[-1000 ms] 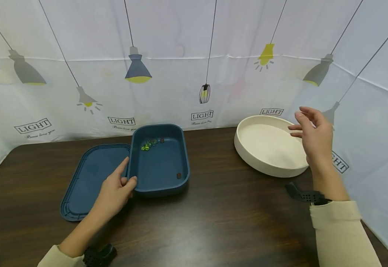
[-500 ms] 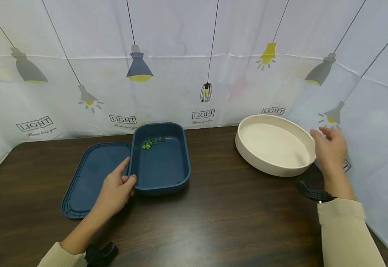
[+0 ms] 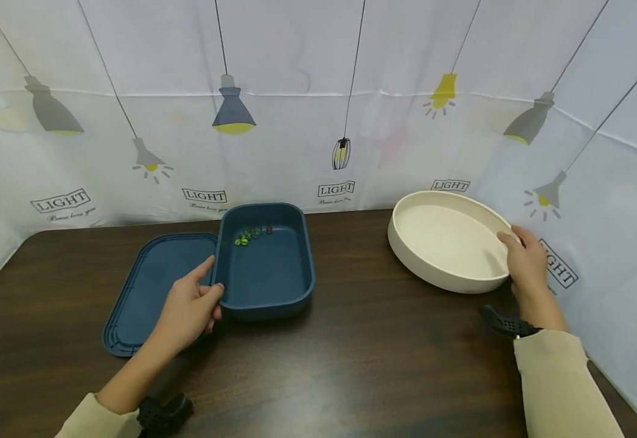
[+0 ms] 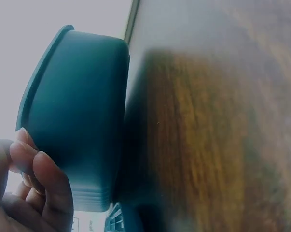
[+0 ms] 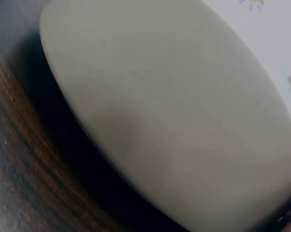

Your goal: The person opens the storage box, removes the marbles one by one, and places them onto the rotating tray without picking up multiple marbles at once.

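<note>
In the head view my left hand [image 3: 187, 304] holds the near left corner of a deep blue rectangular food container [image 3: 266, 267], thumb on the rim and fingers outside. Several small green balls [image 3: 248, 235], like beads or marbles, lie near its far left corner, with a reddish-brown one [image 3: 269, 230] beside them. The left wrist view shows my fingertips at the container's rim [image 4: 44, 63]. My right hand [image 3: 529, 261] grips the right edge of a round cream dish [image 3: 449, 240], thumb over the rim. In the right wrist view the dish's pale side [image 5: 174, 106] hides most of that hand.
A flat blue lid [image 3: 154, 292] lies left of the container, partly behind my left hand. Everything stands on a dark wooden table [image 3: 351, 353]. A white curtain [image 3: 296, 121] printed with lamps closes off the back and right side.
My right hand has come down from above the dish's right side onto its rim. A brown ball in the container's near right corner is no longer visible. My left hand stays put.
</note>
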The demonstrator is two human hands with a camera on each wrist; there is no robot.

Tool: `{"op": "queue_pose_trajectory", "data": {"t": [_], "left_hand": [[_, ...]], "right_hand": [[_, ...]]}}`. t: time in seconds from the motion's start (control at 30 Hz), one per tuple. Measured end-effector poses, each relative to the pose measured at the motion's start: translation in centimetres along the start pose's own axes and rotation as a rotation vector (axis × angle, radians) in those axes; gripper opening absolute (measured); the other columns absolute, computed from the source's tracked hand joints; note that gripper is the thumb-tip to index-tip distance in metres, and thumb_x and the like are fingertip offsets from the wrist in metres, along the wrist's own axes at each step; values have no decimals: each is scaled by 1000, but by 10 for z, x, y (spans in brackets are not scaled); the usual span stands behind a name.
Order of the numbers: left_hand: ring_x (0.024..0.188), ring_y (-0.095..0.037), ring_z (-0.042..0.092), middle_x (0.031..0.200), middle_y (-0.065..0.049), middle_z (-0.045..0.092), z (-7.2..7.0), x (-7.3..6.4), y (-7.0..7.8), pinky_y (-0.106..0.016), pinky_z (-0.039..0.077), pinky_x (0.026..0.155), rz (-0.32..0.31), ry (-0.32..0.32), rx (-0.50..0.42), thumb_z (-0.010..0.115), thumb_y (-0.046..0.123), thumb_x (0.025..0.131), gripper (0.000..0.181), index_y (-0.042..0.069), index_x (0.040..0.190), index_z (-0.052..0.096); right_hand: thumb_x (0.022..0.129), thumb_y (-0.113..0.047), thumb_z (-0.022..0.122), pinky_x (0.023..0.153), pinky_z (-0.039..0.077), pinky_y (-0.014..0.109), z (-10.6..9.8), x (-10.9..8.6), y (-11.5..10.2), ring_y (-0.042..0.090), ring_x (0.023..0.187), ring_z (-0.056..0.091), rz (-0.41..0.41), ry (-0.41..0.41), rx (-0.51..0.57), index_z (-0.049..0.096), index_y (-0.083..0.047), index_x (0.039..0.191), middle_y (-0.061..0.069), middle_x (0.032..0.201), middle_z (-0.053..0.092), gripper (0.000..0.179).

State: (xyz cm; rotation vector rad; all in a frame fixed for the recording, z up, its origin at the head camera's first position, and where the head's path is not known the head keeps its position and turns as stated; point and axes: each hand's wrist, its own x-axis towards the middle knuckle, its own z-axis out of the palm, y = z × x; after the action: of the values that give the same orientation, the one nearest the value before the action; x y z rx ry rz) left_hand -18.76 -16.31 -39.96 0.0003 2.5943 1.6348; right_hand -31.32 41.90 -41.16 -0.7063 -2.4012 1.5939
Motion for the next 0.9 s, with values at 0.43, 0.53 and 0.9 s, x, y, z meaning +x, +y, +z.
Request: {"op": "queue_pose_trajectory", "data": {"t": [0.43,0.53,0.9], "left_hand": [[45,-17,53,60,-10,62,-5,0,3,-34,51,48,-3,5,21,51,16,103,66,15,162,21],[45,-18,53,60,-10,62,-5,0,3,-33,51,49,0,6,30,51,16,104,66,15,162,21],[45,-18,54,59,-7,61,-4,1,2,-33,51,49,1,4,35,51,16,104,66,16,162,20]], "right_hand": [[99,1,42,111,40,16,-5,11,19,12,155,22,71,-41,516,38,-23,156,-8,167,24,62],[95,5,44,89,50,9,-5,11,19,12,153,27,78,-18,522,43,-22,154,-6,166,29,65],[91,7,45,77,51,7,4,10,17,15,148,37,48,-53,433,47,-19,152,-2,165,34,67]]}}
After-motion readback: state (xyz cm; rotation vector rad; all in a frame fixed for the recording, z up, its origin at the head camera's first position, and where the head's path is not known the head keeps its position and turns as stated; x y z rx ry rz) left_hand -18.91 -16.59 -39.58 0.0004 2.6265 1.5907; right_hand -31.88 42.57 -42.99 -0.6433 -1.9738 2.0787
